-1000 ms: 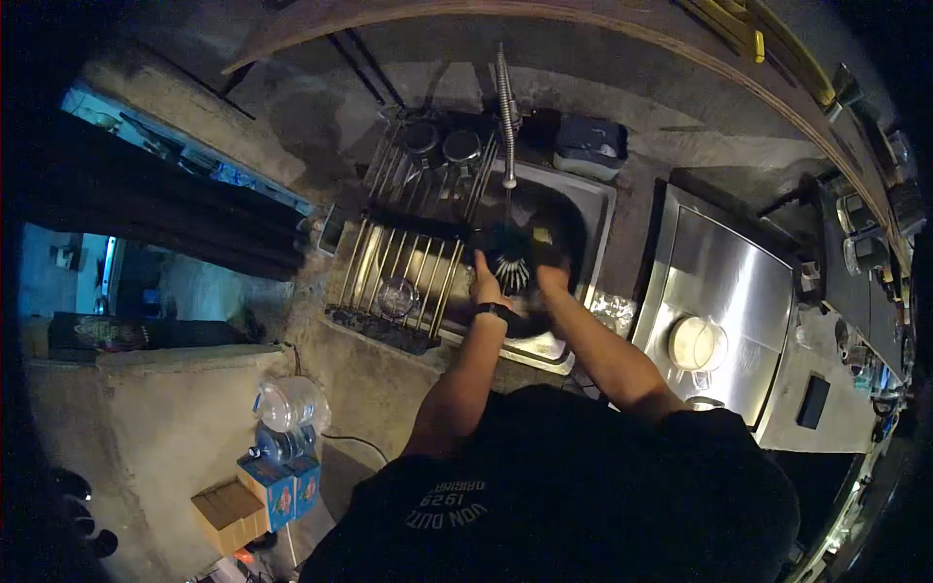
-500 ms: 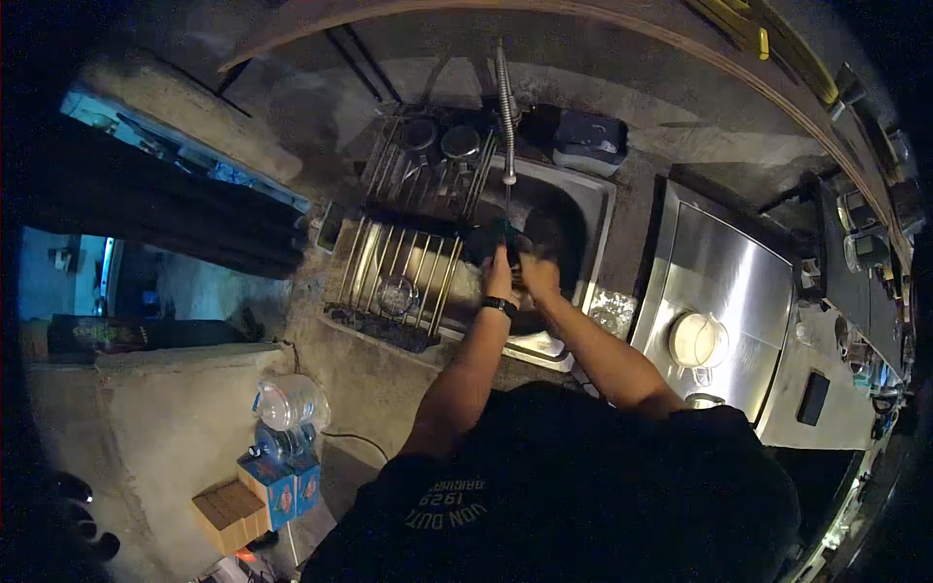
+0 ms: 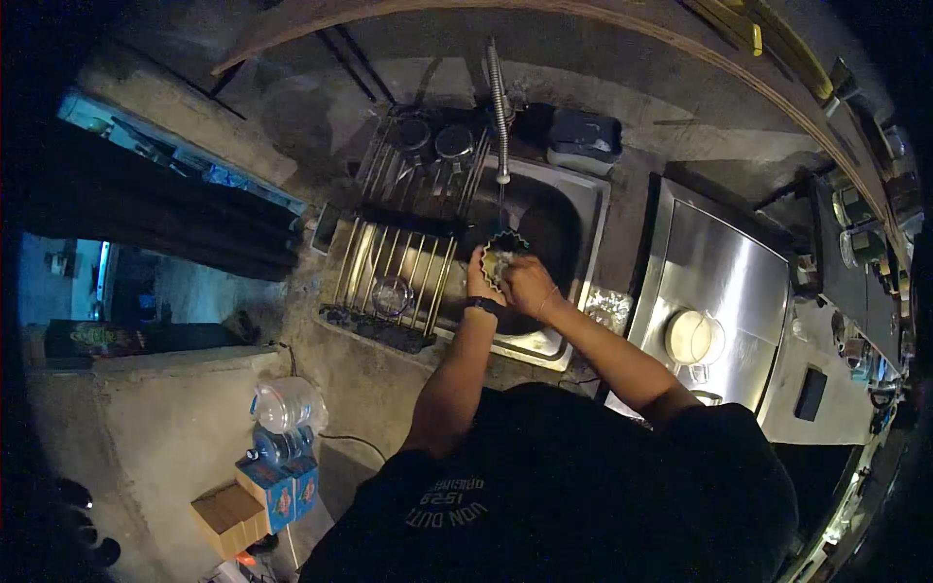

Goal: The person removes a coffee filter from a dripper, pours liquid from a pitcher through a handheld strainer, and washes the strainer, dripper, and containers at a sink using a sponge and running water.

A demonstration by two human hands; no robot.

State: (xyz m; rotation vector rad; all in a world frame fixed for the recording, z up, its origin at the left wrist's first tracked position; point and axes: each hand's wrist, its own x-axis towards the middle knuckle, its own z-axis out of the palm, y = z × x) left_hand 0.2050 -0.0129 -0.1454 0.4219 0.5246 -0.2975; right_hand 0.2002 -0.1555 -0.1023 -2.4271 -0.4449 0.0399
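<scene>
Over the sink (image 3: 595, 228), my left hand (image 3: 478, 280) grips the side of a round dish with a scalloped, dark green rim (image 3: 493, 260). Its light-coloured inside is turned up toward me. My right hand (image 3: 531, 288) has its fingers curled at the inside of the dish, on the right. Whatever those fingers may hold is hidden. Just beyond the dish hangs the spout of a coiled metal faucet (image 3: 502, 126).
Left of my hands a metal dish rack (image 3: 374, 262) holds a clear glass (image 3: 392, 295) and two upturned dark vessels. A grey tub (image 3: 585, 141) stands behind the sink. On the steel surface to the right sits a white strainer (image 3: 692, 337).
The dish has tilted toward me, so its scalloped rim and inside now show. My right hand has moved slightly toward me, onto the dish's right side.
</scene>
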